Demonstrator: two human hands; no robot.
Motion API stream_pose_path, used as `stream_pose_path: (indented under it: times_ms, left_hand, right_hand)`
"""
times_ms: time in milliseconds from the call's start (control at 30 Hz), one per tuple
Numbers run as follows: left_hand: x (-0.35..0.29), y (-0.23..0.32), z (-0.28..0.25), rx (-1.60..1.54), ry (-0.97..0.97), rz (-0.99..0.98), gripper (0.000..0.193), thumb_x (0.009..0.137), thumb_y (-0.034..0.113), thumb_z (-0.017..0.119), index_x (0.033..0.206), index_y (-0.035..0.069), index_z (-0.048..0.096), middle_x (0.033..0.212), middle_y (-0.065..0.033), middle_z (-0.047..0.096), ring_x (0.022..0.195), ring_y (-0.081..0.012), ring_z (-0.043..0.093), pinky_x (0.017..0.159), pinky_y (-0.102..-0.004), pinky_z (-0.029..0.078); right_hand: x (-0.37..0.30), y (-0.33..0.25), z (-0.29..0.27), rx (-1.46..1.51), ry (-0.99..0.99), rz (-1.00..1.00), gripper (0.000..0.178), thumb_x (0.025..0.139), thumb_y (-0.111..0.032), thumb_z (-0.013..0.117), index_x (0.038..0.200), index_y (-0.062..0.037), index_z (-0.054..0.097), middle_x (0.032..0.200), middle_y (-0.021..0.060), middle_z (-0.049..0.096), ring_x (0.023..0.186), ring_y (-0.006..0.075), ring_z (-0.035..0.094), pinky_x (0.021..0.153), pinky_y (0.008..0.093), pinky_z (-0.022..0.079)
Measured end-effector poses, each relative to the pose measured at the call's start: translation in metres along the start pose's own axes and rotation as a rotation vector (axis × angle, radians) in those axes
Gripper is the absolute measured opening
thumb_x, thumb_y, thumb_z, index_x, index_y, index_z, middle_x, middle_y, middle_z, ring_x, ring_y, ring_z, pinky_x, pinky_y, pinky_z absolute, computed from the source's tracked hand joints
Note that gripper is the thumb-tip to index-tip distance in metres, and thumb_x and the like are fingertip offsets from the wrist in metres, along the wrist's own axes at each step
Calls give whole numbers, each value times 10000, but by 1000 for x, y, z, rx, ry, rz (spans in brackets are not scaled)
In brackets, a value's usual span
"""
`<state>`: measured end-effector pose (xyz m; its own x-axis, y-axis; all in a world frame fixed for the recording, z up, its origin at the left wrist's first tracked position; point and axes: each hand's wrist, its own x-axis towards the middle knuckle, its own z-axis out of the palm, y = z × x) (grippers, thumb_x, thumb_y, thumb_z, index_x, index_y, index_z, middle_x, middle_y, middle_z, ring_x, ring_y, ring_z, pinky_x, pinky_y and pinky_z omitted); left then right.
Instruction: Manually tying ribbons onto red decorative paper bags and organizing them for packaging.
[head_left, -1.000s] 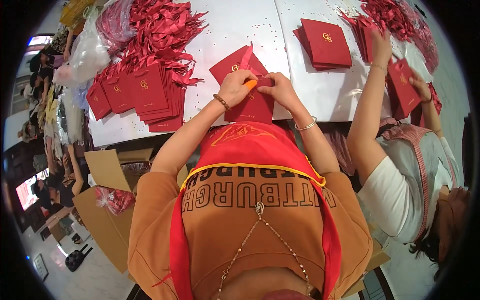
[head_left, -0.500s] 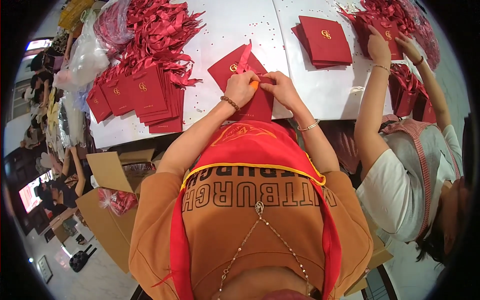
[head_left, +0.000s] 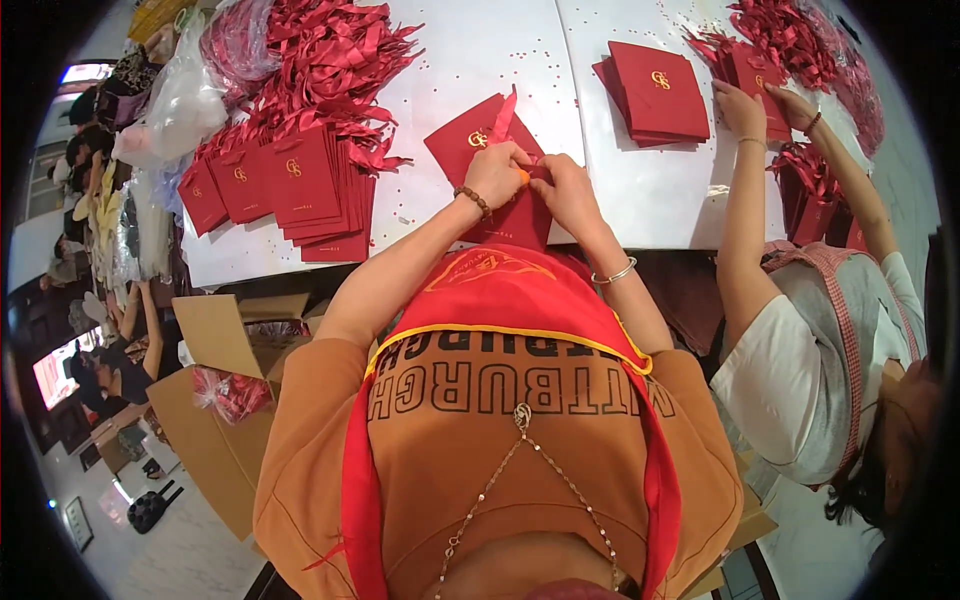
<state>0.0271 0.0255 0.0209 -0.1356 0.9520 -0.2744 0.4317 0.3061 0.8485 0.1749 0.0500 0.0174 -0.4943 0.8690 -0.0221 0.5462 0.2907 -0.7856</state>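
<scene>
A red paper gift bag (head_left: 519, 220) lies flat on the table right in front of me, with a gold emblem near its upper left. A red satin ribbon (head_left: 504, 113) comes up from the bag and points away from me. My left hand (head_left: 494, 180), a beaded bracelet at its wrist, is closed in a pinch on the ribbon. Something orange shows at its thumb tip; I cannot make out what. Close against it, my right hand (head_left: 570, 196), with a silver bangle, is closed too, fingertips at the ribbon. The fingers partly hide what is between them.
Stacked red bags (head_left: 307, 185) and a heap of ribbons (head_left: 335, 75) cover the table's left. More bags (head_left: 660, 95) lie to the right. A co-worker's hands (head_left: 745, 110) handle another red bag (head_left: 752, 75) there. An open cardboard box (head_left: 215, 335) stands below left.
My two hands have come closer together at the ribbon, the right one moving in against the left. The co-worker's hands have shifted slightly on their bag.
</scene>
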Motion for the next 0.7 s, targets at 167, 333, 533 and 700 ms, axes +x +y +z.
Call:
stream_pose_path:
  times_ms: [167,333,533,700]
  left_hand:
    - [0,-3,-8,-391,-151,-256,151,680,8,591,830,-6,602,642,-75,607,548,-135,578,498,-259,452]
    - [-8,-1,-2,-126,-9,-75,121,667,-3,580,782,2,618,630,-92,620,527,-149,586,490,-280,460]
    - [-14,-6,9,-114,109,52,123,685,-12,592,808,-15,593,635,-57,593,553,-107,553,497,-238,435]
    - [-24,-3,17,-96,227,116,130,705,4,573,832,-5,599,648,-59,609,571,-108,562,522,-245,448]
  right_hand:
    - [-5,-3,-1,2,68,-153,202,722,-42,625,908,-2,557,858,161,546,786,333,543,690,373,443]
    - [-6,-2,-4,-45,-6,-167,186,730,-37,613,908,-11,566,849,159,551,787,328,547,684,369,444]
    - [-3,-3,-11,9,-12,-110,163,733,-47,613,888,0,601,831,163,580,784,316,567,680,356,453]
    - [-2,1,-12,6,-28,-96,176,730,-50,618,894,13,603,854,167,600,779,301,587,684,345,463]
